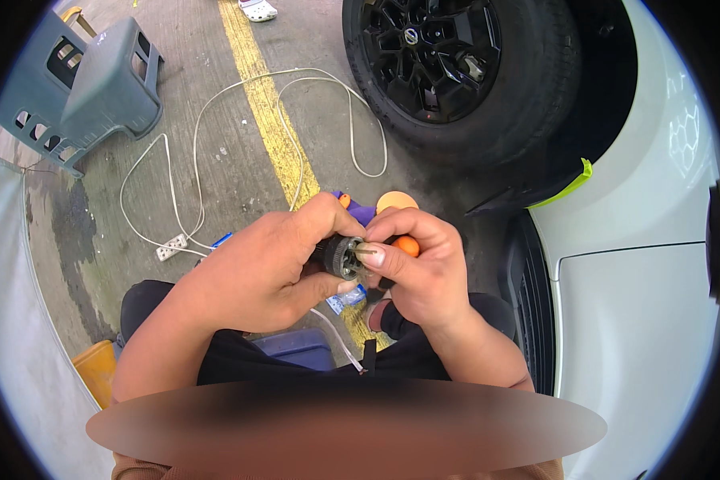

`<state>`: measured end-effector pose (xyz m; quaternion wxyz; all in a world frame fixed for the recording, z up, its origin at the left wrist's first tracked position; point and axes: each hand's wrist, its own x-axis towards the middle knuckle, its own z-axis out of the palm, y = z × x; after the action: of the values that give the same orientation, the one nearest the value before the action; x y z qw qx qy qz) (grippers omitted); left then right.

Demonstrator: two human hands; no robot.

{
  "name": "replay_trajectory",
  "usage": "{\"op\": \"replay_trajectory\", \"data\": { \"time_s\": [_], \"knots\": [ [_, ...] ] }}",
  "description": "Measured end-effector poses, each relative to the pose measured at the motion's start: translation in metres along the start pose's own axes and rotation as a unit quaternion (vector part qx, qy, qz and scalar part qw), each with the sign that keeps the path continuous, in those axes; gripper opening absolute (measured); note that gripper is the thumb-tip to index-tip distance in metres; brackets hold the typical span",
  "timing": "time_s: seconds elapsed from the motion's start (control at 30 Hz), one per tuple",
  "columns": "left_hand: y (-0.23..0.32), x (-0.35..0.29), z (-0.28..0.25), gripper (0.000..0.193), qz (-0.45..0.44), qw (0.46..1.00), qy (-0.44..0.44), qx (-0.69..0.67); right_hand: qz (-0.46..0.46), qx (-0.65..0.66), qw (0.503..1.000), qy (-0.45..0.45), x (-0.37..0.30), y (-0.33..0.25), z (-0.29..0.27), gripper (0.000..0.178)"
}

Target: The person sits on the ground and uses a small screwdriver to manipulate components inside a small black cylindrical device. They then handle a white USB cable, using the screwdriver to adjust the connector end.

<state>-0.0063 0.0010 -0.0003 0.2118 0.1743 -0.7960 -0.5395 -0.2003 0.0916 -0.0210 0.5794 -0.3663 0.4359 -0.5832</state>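
My left hand (252, 268) is closed round a black, ridged, round part (335, 256), its open end turned toward my right hand. Metal-looking pieces show inside that end, too small to name. Thumb and forefinger of my right hand (420, 268) pinch a thin brass-coloured pin (365, 252) at the opening. An orange, rounded end of a tool (406, 245) sticks out between the fingers of the same hand; the rest of it is mostly hidden. Both hands are above my lap and almost touch.
A white cable (198, 152) loops over the ground to a white power strip (170, 247). Grey plastic stools (112, 80) stand at far left. A black-rimmed car wheel (428, 60) and pale car body (632, 320) are at right. Beyond my hands lies a purple thing (363, 214).
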Motion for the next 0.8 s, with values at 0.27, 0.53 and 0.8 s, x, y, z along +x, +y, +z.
{"op": "replay_trajectory", "data": {
  "time_s": [0.27, 0.53, 0.8],
  "knots": [
    [0.001, 0.001, 0.000, 0.043, 0.008, 0.996, -0.008, -0.086, -0.312, -0.345, 0.885, 0.009, -0.002, -0.004, 0.004, 0.011],
    [-0.005, 0.001, -0.003, 0.045, -0.024, 0.997, -0.016, -0.071, -0.295, -0.354, 0.887, 0.036, 0.000, 0.005, 0.011, 0.011],
    [0.000, -0.001, -0.006, 0.049, -0.062, 0.997, -0.024, -0.040, -0.324, -0.384, 0.864, 0.022, -0.001, 0.004, 0.009, 0.011]
  ]
}}
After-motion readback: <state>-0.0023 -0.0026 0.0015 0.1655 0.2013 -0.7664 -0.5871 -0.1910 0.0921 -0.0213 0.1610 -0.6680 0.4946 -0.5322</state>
